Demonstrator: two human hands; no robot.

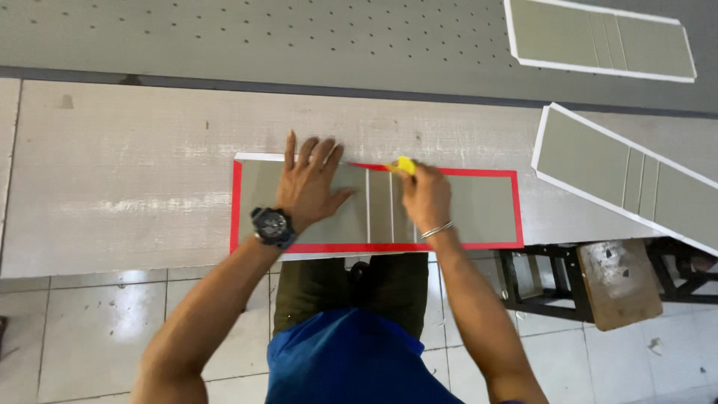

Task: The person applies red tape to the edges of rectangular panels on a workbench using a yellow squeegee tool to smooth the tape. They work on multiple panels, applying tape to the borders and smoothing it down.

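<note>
While the grey board with the red border (pixel 479 206) lies flat near the front edge of the pale worktable (pixel 134 187), both hands rest on it. Left of the board's three pale fold lines, the left hand (pixel 308 187) is pressed palm down on the grey face, fingers (pixel 290 150) spread wide and pointing away from the body, their tips reaching over the board's far edge where the border looks white rather than red. A dark wristwatch (pixel 271 225) sits on that wrist, just above the board's near red strip, and the forearm runs back toward the body at a slant to the left. Over the fold lines, right of the flat hand, the right hand (pixel 426 196) is curled, fingers closed around a small yellow tool (pixel 404 164) whose tip shows at the board's far red edge; how the tool meets the board cannot be told. A thin metal bangle (pixel 437 230) rings that wrist, and the forearm comes straight in from below. Right of the board, well apart, a white-edged grey panel (pixel 621 176) lies askew on the table, with another white-edged panel (pixel 598 41) farther off on the perforated grey surface (pixel 262 37). Below the board's right end a black metal frame with a worn wooden stool top (pixel 617 280) stands on the tiled floor (pixel 97 322).
</note>
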